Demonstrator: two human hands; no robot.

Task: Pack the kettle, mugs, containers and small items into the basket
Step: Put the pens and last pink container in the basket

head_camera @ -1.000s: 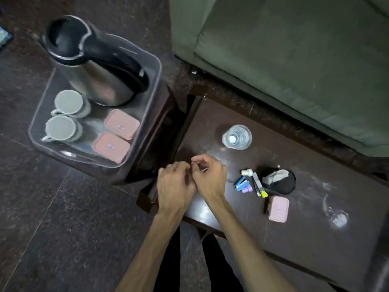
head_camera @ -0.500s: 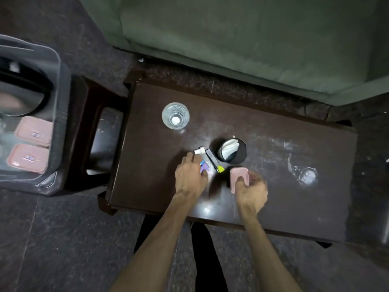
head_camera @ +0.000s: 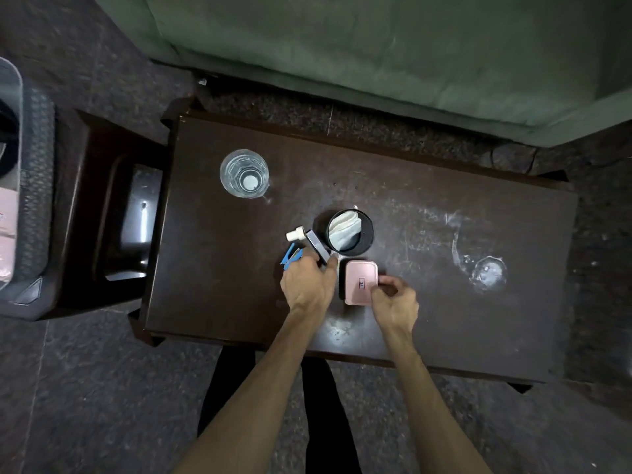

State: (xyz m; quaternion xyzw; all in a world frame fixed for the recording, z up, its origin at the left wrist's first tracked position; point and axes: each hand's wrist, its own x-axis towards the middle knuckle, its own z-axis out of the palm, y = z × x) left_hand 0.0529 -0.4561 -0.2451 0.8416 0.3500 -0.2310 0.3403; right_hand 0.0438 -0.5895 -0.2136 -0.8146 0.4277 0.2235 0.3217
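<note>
Your dark wooden table [head_camera: 444, 302] fills the middle of the frame, with bare wood to the right and along its lower edge; the green sofa [head_camera: 376, 46] runs across the top, and the basket [head_camera: 34, 200] shows only as a grey wall at the far left, on a dark stool [head_camera: 102, 217] just beside the table; the clear water bottle [head_camera: 244, 174] stands alone in the table's upper left, well apart from your hands; the black round cup [head_camera: 352, 230] with white cloth in it sits just above the pink container [head_camera: 360, 282]; your right hand [head_camera: 395, 302] has its fingers closed on that container's right edge; your left hand [head_camera: 307, 285] is curled over the small items [head_camera: 307, 242], fingers together on the dark marker, while the blue pieces and white cap poke out to its upper left.
</note>
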